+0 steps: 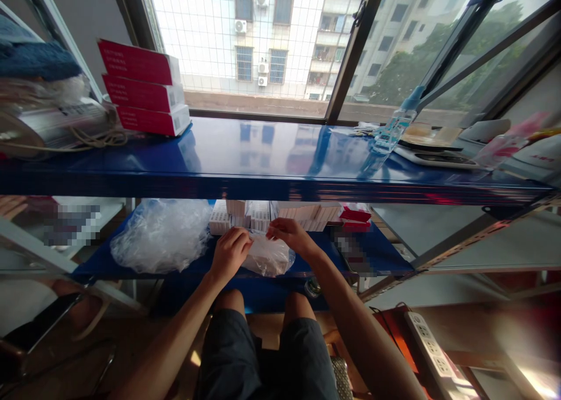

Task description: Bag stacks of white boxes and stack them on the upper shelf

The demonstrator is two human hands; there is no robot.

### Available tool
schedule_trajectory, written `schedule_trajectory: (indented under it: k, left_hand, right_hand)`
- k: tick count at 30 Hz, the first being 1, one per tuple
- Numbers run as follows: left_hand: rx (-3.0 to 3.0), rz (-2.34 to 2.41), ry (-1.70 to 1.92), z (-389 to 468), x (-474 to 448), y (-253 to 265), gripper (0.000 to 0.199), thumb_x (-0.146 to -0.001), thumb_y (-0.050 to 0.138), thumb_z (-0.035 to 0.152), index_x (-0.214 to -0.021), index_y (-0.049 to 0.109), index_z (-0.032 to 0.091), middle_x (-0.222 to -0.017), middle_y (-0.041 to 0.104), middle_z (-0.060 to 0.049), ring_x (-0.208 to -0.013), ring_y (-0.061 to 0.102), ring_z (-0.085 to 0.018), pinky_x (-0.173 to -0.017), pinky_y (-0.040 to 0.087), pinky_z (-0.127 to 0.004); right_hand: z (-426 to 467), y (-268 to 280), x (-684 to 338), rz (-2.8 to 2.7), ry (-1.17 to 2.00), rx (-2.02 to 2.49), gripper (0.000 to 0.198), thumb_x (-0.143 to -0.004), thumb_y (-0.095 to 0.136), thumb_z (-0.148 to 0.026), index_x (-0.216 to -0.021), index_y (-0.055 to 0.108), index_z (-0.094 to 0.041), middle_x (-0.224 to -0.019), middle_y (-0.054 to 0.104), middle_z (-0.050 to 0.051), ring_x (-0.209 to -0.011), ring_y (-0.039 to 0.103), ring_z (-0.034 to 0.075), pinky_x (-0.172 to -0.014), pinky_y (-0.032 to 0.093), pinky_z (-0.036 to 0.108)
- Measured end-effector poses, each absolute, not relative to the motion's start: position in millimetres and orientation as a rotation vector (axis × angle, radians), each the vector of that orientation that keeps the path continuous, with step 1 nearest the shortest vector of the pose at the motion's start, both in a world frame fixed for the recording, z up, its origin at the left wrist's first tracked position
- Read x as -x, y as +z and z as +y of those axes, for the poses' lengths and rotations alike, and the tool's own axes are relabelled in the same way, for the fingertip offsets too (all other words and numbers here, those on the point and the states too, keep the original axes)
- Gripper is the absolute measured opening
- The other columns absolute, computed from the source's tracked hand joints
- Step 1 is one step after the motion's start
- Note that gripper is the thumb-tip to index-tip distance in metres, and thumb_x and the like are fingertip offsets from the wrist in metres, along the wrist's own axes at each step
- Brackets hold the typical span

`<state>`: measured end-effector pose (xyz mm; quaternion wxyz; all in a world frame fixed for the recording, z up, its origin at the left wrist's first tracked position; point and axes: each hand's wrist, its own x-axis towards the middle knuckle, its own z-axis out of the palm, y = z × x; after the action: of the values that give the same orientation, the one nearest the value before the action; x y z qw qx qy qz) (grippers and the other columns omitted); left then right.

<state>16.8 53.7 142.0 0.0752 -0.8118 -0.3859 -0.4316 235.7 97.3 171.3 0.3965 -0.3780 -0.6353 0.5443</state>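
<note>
Bag, below frame centre, is pinched by left hand and right hand, each grip near-closed, the bulk lying just below both.

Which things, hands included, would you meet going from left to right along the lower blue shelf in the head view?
Heap of clear plastic → left hand → small clear bag → right hand → red boxes.

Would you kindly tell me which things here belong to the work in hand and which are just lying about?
In use: clear bag, at left hand and right hand; probably plastic heap, white boxes.
Apparently lying about: blue bottle, power strip, upper red boxes.
</note>
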Motion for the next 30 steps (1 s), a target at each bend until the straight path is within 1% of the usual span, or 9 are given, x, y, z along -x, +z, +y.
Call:
schedule_trajectory:
  k: [5,10,14,17,20,23,25,28,30]
  left_hand:
    - [2.399,-1.146,-1.239,53,-27,140,0.024,-0.096,0.051,0.005,-0.080,0.060,0.021,-0.088,0.067,-0.007,-0.086,0.065,-0.021,-0.080,0.052,-0.032]
    - [2.383,-1.090,-1.222,52,-30,141,0.023,-0.096,0.053,0.005,-0.082,0.062,0.021,-0.087,0.069,-0.006,-0.083,0.065,-0.020,-0.079,0.052,-0.032]
    - [2.415,-1.062,-1.270,52,-26,145,0.020,-0.097,0.056,0.007,-0.082,0.062,0.020,-0.088,0.069,-0.006,-0.083,0.066,-0.019,-0.078,0.052,-0.032]
    - [2.510,-1.073,-1.342,52,-22,144,0.019,-0.097,0.061,0.012,-0.080,0.060,0.020,-0.094,0.070,-0.007,-0.091,0.067,-0.021,-0.084,0.053,-0.034]
    - [2.587,-1.205,-1.514,48,-13,136,0.025,-0.096,0.066,0.020,-0.072,0.056,0.020,-0.092,0.070,-0.006,-0.093,0.067,-0.021,-0.085,0.054,-0.034]
    - [2.593,-1.484,-1.655,42,-2,122,0.029,-0.091,0.072,0.026,-0.068,0.056,0.020,-0.086,0.071,-0.005,-0.084,0.069,-0.019,-0.079,0.054,-0.030]
    - [2.584,-1.704,-1.699,39,4,112,0.029,-0.089,0.073,0.030,-0.066,0.059,0.020,-0.083,0.072,-0.004,-0.077,0.069,-0.018,-0.075,0.054,-0.028]
    - [2.557,-1.951,-1.806,38,6,103,0.030,-0.087,0.074,0.036,-0.065,0.061,0.019,-0.083,0.074,-0.004,-0.076,0.070,-0.018,-0.073,0.054,-0.027]
    - [2.522,-2.048,-1.891,41,4,100,0.031,-0.084,0.075,0.039,-0.065,0.062,0.019,-0.084,0.075,-0.004,-0.076,0.071,-0.018,-0.071,0.055,-0.027]
  right_hand:
    - [94,171,-233,-1.682,1.412,1.023,0.050,-0.081,0.076,-0.063,-0.093,0.075,-0.014,-0.074,0.073,0.006,-0.066,0.067,0.016,-0.064,0.052,0.028]
    - [96,167,-229,-1.705,1.295,1.015,0.040,-0.076,0.083,-0.052,-0.086,0.079,-0.013,-0.072,0.075,0.006,-0.067,0.068,0.019,-0.063,0.053,0.030]
    - [102,171,-234,-1.844,1.119,1.044,0.025,-0.083,0.077,-0.041,-0.085,0.077,-0.016,-0.078,0.077,0.007,-0.075,0.073,0.023,-0.069,0.056,0.031]
    - [106,175,-240,-1.951,0.954,1.121,0.014,-0.090,0.068,-0.030,-0.089,0.074,-0.017,-0.085,0.078,0.008,-0.082,0.075,0.023,-0.076,0.056,0.031]
    - [108,170,-249,-2.008,0.785,1.313,0.011,-0.094,0.065,-0.023,-0.090,0.073,-0.017,-0.090,0.079,0.008,-0.088,0.074,0.022,-0.078,0.054,0.028]
    - [105,155,-256,-2.043,0.572,1.529,0.011,-0.095,0.065,-0.021,-0.088,0.072,-0.016,-0.087,0.077,0.008,-0.085,0.072,0.023,-0.077,0.052,0.029]
    - [101,145,-258,-2.034,0.496,1.600,0.011,-0.095,0.064,-0.019,-0.088,0.072,-0.015,-0.087,0.076,0.010,-0.090,0.071,0.026,-0.080,0.051,0.031]
    - [97,135,-256,-2.011,0.420,1.628,0.011,-0.098,0.060,-0.018,-0.095,0.070,-0.015,-0.112,0.073,0.016,-0.112,0.066,0.029,-0.091,0.048,0.033]
    - [97,132,-254,-2.010,0.420,1.638,0.011,-0.099,0.058,-0.018,-0.098,0.069,-0.016,-0.123,0.070,0.016,-0.116,0.065,0.028,-0.091,0.046,0.032]
